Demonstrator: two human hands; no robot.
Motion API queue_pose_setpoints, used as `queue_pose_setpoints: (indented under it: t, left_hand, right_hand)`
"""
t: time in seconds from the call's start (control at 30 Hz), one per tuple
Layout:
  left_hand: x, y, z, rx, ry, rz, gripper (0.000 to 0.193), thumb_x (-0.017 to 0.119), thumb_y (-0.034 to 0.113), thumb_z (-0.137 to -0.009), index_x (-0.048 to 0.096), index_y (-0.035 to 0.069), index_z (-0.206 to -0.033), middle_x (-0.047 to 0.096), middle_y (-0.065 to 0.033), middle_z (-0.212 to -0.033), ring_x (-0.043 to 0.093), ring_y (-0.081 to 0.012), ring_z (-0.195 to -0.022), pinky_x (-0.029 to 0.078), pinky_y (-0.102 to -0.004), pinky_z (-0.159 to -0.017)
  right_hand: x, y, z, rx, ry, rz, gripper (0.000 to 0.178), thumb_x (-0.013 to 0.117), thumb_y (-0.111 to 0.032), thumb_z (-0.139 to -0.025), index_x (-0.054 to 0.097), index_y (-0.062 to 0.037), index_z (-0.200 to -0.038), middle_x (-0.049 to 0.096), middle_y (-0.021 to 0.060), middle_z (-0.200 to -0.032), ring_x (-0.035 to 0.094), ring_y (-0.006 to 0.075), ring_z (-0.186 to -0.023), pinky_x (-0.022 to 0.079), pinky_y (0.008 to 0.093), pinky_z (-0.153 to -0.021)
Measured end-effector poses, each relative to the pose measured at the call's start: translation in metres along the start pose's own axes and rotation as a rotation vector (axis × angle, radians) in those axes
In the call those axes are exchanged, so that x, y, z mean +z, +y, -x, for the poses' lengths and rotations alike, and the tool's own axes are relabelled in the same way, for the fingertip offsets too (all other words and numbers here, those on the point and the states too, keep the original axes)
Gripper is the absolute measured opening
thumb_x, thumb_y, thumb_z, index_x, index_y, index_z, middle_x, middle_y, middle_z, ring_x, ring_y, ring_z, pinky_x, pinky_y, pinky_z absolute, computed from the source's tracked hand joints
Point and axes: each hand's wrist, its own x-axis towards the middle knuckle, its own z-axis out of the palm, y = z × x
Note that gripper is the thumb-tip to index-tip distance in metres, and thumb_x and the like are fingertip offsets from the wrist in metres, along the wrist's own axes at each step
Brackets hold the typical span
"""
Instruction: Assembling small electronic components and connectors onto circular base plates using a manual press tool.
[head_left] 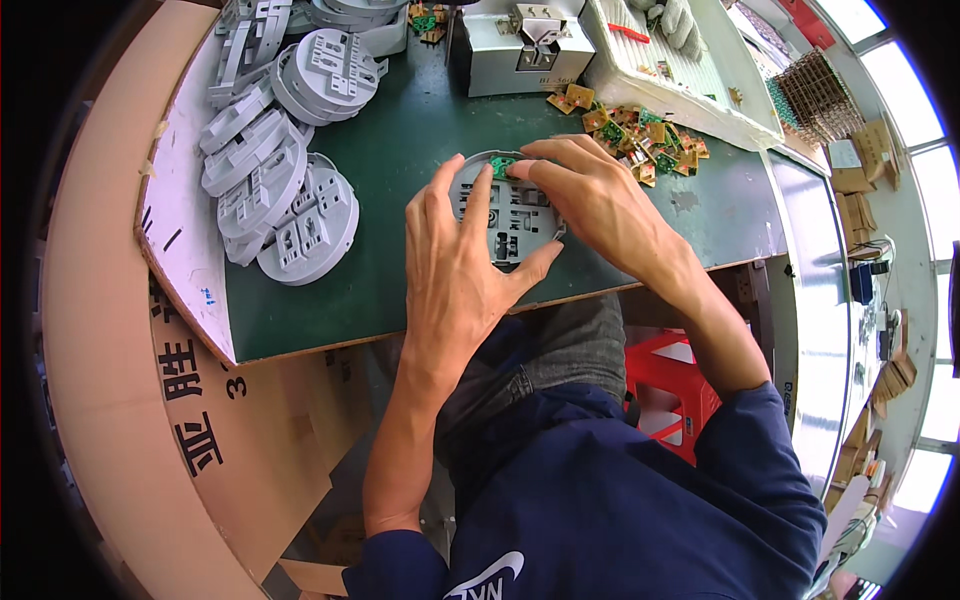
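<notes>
A round grey plastic housing [520, 222] with slots and raised ribs lies on the green tabletop in front of me. My left hand [448, 262] spans its near left side, the thumb at the near right rim and the fingertips over the far left part. A small green circuit board [501, 167] sits at the housing's far edge, between my two hands. My right hand [610, 208] reaches over the far right rim, its fingertips closed against the board. The fingers partly hide the board, so I cannot tell whether it lies flat in the housing.
Several similar grey housings [320, 225] are heaped at the left. Loose small circuit boards [640, 135] lie at the far right, beside a white foam tray [740, 118]. A white box-shaped fixture with a metal clamp [530, 55] stands at the back. A cardboard sheet [100, 300] borders the left.
</notes>
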Motion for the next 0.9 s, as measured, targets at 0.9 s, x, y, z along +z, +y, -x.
queue_pose_setpoints:
  t: [0.9]
  left_hand:
    - [0.001, -0.005, -0.001, 0.019, 0.014, 0.069, 0.106, 0.089, 0.047, -0.074, 0.039, -0.004, -0.151, 0.047, -0.022, -0.145, 0.049, -0.0401, -0.126, 0.043, -0.0498, -0.107]
  right_hand:
    - [-0.014, 0.004, -0.009, -0.124, -0.142, 0.181, 0.051, 0.066, 0.004, -0.083, 0.068, -0.012, -0.132, 0.064, 0.0129, -0.131, 0.059, 0.0344, -0.125, 0.054, 0.0435, -0.101]
